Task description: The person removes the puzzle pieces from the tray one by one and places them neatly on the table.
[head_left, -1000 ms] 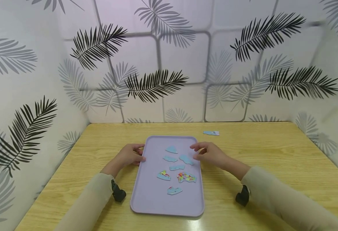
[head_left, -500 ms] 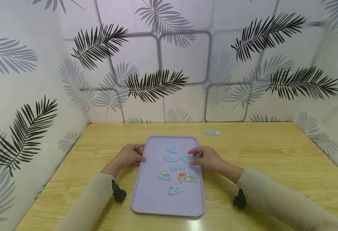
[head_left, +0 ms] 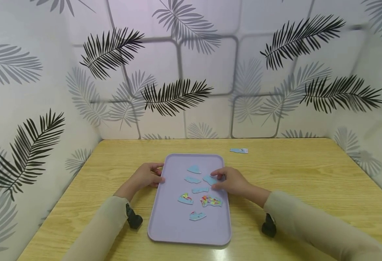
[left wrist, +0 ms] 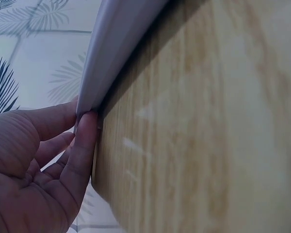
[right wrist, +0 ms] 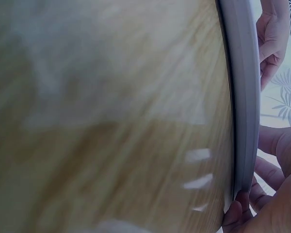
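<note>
Wood-grained table bears a lilac tray, probably stiff and light, best held by its rim. The left hand pinches its left edge. The right hand has thumb and finger apart at a blue piece, upper right on the tray; whether they pinch it, I cannot tell. Likely light and bendable, it should lift by opposite edges.

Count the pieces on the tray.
7 visible, far to near: top piece; left piece and partly hidden right piece; central piece; left colourful piece and right colourful piece; nearest piece.
</note>
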{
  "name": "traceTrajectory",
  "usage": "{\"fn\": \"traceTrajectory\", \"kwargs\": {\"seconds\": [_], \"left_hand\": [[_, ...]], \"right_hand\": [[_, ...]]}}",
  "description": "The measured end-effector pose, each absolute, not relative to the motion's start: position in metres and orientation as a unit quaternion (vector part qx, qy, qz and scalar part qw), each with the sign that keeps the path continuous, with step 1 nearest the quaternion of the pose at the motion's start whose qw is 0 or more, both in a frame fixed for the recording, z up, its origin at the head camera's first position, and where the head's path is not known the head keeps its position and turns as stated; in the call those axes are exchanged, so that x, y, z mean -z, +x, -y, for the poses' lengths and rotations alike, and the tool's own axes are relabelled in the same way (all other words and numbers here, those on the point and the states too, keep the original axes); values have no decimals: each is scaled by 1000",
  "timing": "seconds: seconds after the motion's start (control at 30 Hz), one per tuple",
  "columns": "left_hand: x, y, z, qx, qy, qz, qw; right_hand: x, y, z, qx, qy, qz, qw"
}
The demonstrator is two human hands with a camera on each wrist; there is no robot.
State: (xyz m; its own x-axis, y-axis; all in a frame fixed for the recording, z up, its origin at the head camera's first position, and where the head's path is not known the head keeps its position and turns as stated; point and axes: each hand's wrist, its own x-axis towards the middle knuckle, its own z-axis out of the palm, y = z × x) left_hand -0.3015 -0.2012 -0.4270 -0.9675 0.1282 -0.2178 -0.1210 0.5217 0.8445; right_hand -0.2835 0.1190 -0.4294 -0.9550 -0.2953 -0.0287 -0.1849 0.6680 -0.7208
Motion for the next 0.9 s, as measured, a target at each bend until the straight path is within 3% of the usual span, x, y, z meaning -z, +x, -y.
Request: {"fn": "traceTrajectory", "kwargs": {"seconds": [0.9], "left_hand": [[430,-303,201,-502,2,-856,124]], "right_hand": [[431,-283,-109,370,-104,-921,65]]}}
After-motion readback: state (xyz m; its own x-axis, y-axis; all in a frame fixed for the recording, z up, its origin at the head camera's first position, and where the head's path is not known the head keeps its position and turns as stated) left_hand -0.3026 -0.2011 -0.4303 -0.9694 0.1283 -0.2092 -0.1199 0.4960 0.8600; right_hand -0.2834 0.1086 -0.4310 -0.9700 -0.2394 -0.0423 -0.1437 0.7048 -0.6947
